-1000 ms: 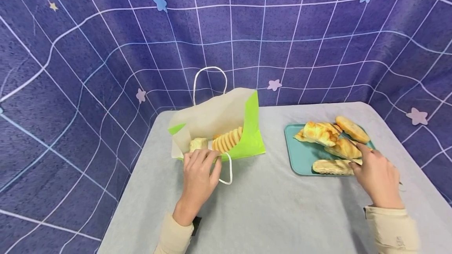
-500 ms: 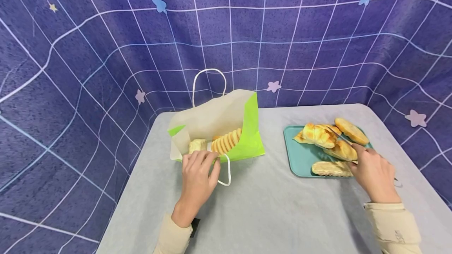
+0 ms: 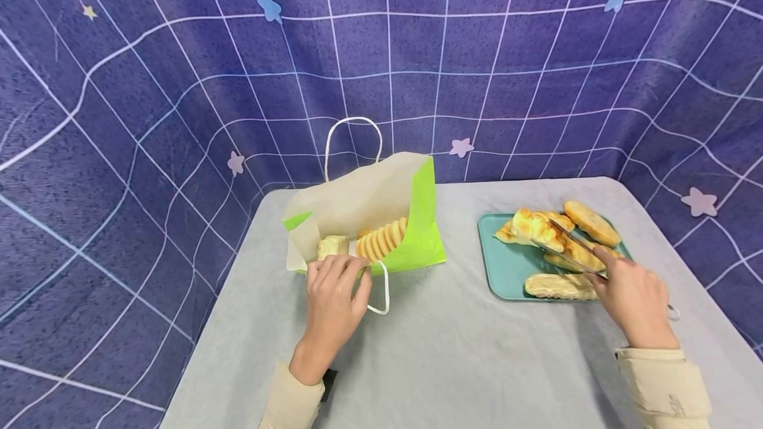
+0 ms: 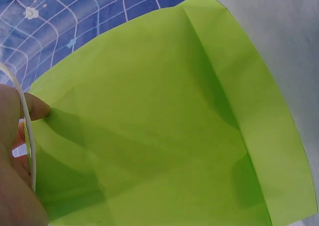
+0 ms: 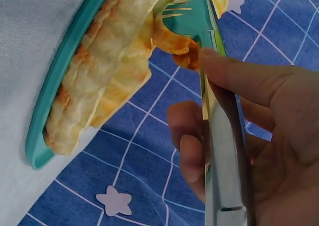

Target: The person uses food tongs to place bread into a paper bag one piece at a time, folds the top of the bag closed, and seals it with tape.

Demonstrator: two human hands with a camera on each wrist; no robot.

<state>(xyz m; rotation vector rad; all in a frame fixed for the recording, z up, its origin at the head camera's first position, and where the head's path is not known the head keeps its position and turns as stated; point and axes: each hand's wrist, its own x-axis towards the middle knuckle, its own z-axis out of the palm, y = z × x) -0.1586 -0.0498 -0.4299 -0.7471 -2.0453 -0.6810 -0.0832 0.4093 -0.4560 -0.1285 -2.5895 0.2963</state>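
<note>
My left hand grips the near rim of a lying green and white paper bag, thumb on the outside. In the left wrist view its white cord handle runs over that hand. Inside the bag sit a pale bread piece and a ridged roll. My right hand holds metal tongs, thumb along one arm. The spread tong tips lie at either side of a glossy golden bread on the teal tray.
Also on the tray are a long pale bread at the front, an oval loaf at the back right, and another golden bread between them. A blue gridded curtain hangs behind the grey-white table.
The tong tips have shifted left and spread around the glossy golden bread. My left hand stays in place on the bag rim.
</note>
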